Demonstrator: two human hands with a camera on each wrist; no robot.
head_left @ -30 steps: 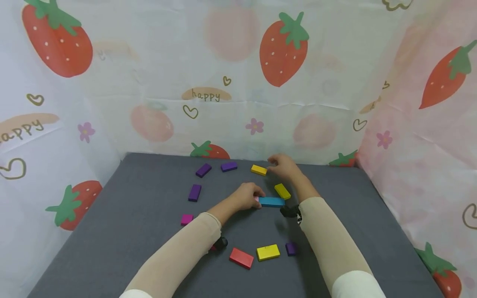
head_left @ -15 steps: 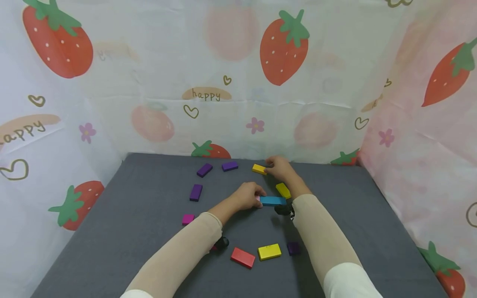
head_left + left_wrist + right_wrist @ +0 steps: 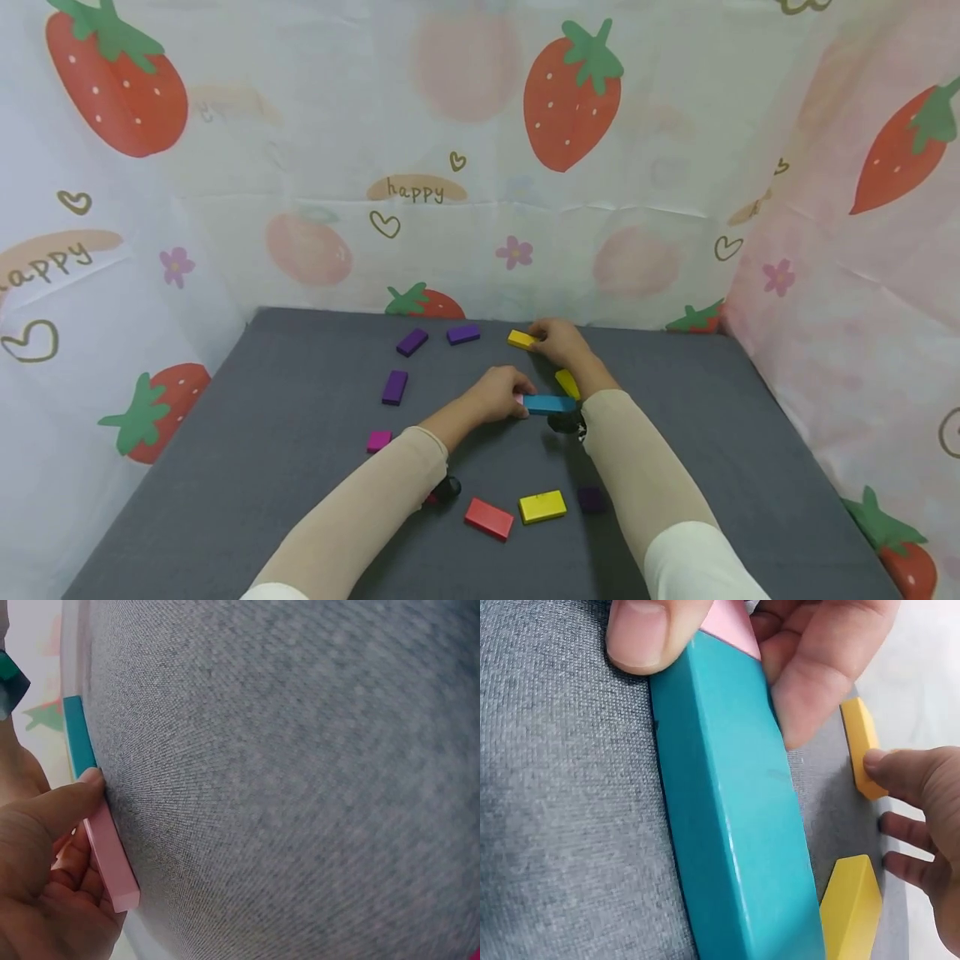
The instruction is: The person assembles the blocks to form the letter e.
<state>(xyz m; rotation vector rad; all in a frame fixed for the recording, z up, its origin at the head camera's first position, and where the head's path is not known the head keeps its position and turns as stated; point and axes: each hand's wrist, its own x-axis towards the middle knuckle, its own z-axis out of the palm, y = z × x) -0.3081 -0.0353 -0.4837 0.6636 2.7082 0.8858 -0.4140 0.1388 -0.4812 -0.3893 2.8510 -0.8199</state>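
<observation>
A pink block (image 3: 111,855) and a teal-blue block (image 3: 549,405) lie end to end in one line at mid-table. My left hand (image 3: 495,393) pinches them where they meet, thumb on one side and fingers on the other. Farther back, my right hand (image 3: 564,343) holds the right end of an orange-yellow block (image 3: 521,340). In the right wrist view its thumb tip presses on that block's face, with the other fingers stretched behind. A lighter yellow block (image 3: 853,907) lies near the right forearm, between the blue block and the orange-yellow one.
Several purple blocks (image 3: 394,387) and a magenta block (image 3: 378,442) curve along the left side. In front lie a red block (image 3: 489,519), a yellow block (image 3: 542,507) and a dark purple block (image 3: 592,500). A strawberry-print curtain (image 3: 450,108) stands behind the grey table (image 3: 300,392).
My right hand has moved left and slightly down onto the orange-yellow block, its forearm now overlapping part of the lighter yellow block. The left hand has stayed on the pink and blue blocks.
</observation>
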